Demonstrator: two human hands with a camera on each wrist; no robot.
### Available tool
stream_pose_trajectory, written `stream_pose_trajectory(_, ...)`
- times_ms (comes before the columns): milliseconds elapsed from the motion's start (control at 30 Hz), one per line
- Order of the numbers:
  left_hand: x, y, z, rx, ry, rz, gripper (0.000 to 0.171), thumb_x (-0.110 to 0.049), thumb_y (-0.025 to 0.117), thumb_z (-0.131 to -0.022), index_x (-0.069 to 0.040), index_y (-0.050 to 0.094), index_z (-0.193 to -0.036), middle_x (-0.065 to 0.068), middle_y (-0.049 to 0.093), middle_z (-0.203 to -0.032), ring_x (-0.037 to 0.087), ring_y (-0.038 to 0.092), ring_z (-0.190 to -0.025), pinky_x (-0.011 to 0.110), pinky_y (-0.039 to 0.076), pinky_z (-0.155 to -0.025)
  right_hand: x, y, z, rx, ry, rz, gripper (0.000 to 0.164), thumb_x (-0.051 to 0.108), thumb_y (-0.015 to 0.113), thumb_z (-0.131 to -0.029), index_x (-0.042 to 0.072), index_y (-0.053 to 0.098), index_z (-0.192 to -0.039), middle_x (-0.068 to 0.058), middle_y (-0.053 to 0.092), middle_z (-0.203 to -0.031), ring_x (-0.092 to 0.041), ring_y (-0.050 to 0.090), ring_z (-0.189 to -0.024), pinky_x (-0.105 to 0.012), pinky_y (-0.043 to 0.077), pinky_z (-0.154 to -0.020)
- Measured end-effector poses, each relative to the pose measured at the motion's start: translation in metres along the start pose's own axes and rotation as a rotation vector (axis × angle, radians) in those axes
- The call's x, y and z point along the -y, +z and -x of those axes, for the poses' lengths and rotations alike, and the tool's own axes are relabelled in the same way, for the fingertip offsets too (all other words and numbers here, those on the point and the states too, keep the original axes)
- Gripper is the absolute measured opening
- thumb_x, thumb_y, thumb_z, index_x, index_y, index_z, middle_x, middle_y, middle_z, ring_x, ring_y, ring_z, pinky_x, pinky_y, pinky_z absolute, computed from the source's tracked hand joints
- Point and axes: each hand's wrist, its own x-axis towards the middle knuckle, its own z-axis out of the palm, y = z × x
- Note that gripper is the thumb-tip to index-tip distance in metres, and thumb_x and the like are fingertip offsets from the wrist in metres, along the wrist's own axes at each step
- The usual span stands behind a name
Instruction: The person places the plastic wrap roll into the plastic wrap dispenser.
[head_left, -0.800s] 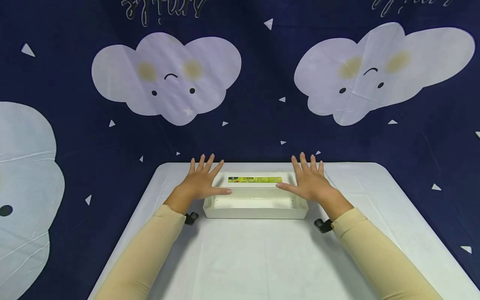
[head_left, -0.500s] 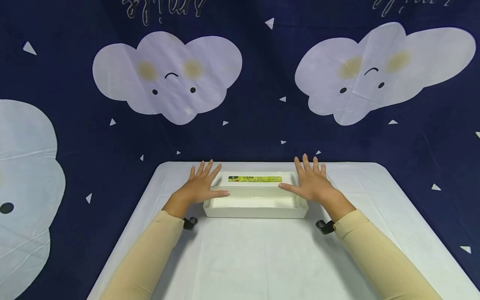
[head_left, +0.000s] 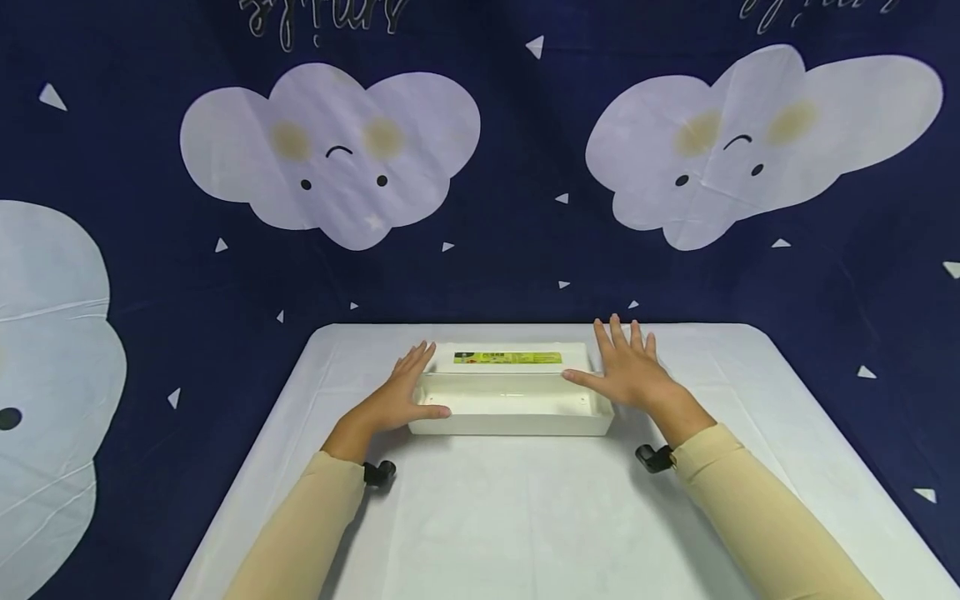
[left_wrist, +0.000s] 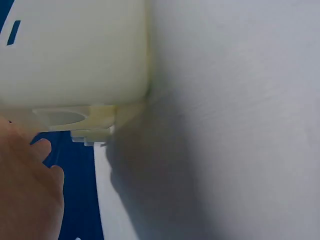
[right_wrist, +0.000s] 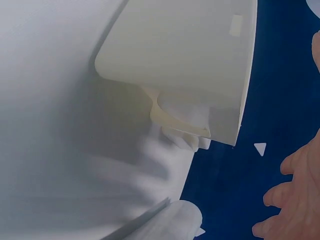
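A long white plastic box [head_left: 513, 425] stands at the far part of the table, its hollow inside facing me. Its raised back part [head_left: 517, 348] bears a yellow-green label [head_left: 507, 357]. My left hand [head_left: 390, 403] is at the box's left end, thumb over the front rim and straight fingers along the side; whether it touches is unclear. Spread wide, my right hand [head_left: 630, 372] hovers by the right end, its thumb pointing inward over the box. The left wrist view shows the box's end wall [left_wrist: 75, 55] near the hand [left_wrist: 30, 195]. The right wrist view shows the opposite end [right_wrist: 175, 50].
A white cloth covers the table [head_left: 510, 517]. Behind it hangs a dark blue curtain [head_left: 525, 167] printed with clouds. Black wrist cameras [head_left: 654, 458] sit below both hands. A pale rounded object [right_wrist: 170, 220] shows low in the right wrist view; its kind is unclear.
My left hand has come down and nearer to me at the box's left end, its fingers drawing together. The right hand has shifted slightly right and down. The box has stayed in place.
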Motion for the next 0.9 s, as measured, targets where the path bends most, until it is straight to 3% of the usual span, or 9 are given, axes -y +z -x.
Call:
stream_pose_trajectory(200,0.003,0.008,0.006,-0.033,-0.032,0.119,0.134,-0.045,0.097,-0.074,-0.018,0.008,-0.171,0.007,0.003,-0.176,0.030,0.001,-0.159,0.060,0.013,-0.122,-0.003,-0.001,0.003,0.002,0.009,-0.015,0.126,0.089,0.046,-0.089,-0.002,0.006,-0.167,-0.031,-0.007,-0.169,-0.060,-0.013,-0.149,-0.076,-0.008,-0.112)
stream_pose_trajectory(433,0.011,0.011,0.010,-0.062,-0.048,0.217,0.140,-0.044,0.100,-0.068,-0.022,0.007,-0.171,0.004,0.006,-0.175,0.030,0.009,-0.158,0.058,0.015,-0.122,-0.007,0.000,0.008,0.012,0.042,-0.036,0.127,0.090,0.044,-0.089,0.001,-0.002,-0.167,-0.029,-0.012,-0.169,-0.058,-0.016,-0.149,-0.074,-0.012,-0.113)
stream_pose_trajectory(667,0.017,0.011,0.015,-0.071,-0.091,0.278,0.139,-0.040,0.102,-0.067,-0.026,0.011,-0.171,0.011,0.018,-0.173,0.037,0.019,-0.156,0.062,0.020,-0.120,-0.017,0.005,0.013,0.002,0.073,-0.071,0.127,0.089,0.045,-0.089,-0.001,0.000,-0.167,-0.032,-0.008,-0.169,-0.058,-0.014,-0.149,-0.075,-0.007,-0.114)
stream_pose_trajectory(900,0.021,0.011,0.015,-0.083,-0.031,0.324,0.135,-0.030,0.103,-0.068,-0.018,0.016,-0.171,0.010,0.025,-0.171,0.031,0.019,-0.156,0.057,0.014,-0.123,-0.031,0.011,0.017,-0.011,0.098,-0.135,0.121,0.084,0.047,-0.094,-0.003,0.002,-0.166,-0.033,-0.004,-0.169,-0.061,-0.009,-0.149,-0.075,-0.005,-0.114)
